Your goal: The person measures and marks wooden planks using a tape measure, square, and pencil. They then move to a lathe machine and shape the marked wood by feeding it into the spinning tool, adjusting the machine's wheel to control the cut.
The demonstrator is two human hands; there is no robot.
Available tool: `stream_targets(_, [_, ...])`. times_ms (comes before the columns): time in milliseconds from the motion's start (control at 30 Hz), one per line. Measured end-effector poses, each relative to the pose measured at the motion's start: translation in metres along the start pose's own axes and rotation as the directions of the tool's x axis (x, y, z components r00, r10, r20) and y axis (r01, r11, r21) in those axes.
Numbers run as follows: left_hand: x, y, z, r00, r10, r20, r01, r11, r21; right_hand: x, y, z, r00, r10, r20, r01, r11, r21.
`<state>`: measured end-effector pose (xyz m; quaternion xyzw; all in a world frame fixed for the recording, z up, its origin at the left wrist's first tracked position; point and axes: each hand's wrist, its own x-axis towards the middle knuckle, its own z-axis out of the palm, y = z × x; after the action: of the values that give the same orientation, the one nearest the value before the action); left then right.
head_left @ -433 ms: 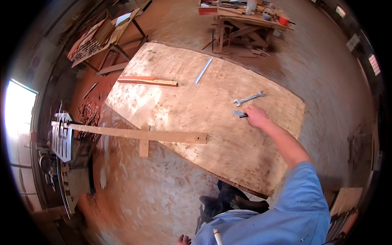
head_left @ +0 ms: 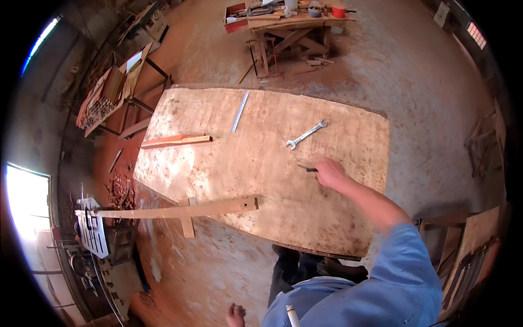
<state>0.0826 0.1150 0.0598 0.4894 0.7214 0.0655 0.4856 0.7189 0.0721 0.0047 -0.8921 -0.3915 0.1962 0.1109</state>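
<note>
Over the right part of the plywood-topped table (head_left: 261, 180) is my right hand (head_left: 330, 173), its fingers closed round a small tool with a dark handle and thin metal blade (head_left: 308, 169). The blade points left; its exact kind is unclear. Just beyond the hand lies an open-ended wrench (head_left: 306, 135). Further left on the wood rests a metal ruler (head_left: 239, 113). At the table's left end are narrow wood strips (head_left: 177, 140). My left hand (head_left: 236, 315) hangs low near the bottom edge, fingers curled, with nothing visible in it.
A long board (head_left: 174, 211) with a crosspiece juts over the table's near left edge from a slotted machine table (head_left: 92, 231). Beyond stands a workbench (head_left: 294, 23) with tools and a red tub (head_left: 338, 11). Stacked timber (head_left: 103, 103) sits on a rack at far left.
The view has shifted and turned, so the table sits differently in it. My right hand and its tool have moved nearer me, away from the wrench. More of my left hand shows.
</note>
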Motion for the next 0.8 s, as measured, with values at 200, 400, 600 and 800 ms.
stream_targets(200, [0.051, 0.293, 0.047, 0.784, 0.62, 0.038, -0.621, 0.783, 0.041, -0.102, 0.014, -0.02, 0.867, 0.442, 0.231, -0.499, 0.744, 0.445])
stream_targets(400, [0.185, 0.467, 0.206, 0.567, 0.75, 0.339, -0.798, 0.603, 0.001, -0.249, 0.028, 0.048, 0.78, 0.626, 0.022, -0.513, 0.619, 0.594])
stream_targets(600, [0.312, 0.525, 0.323, 0.628, 0.686, 0.368, -0.748, 0.401, 0.529, -0.339, -0.014, 0.075, 0.484, 0.86, 0.161, -0.694, 0.265, 0.669])
stream_targets(800, [0.297, 0.551, 0.375, 0.724, 0.562, 0.401, -0.658, 0.386, 0.646, -0.391, -0.047, 0.075, 0.257, 0.93, 0.261, -0.763, 0.03, 0.645])
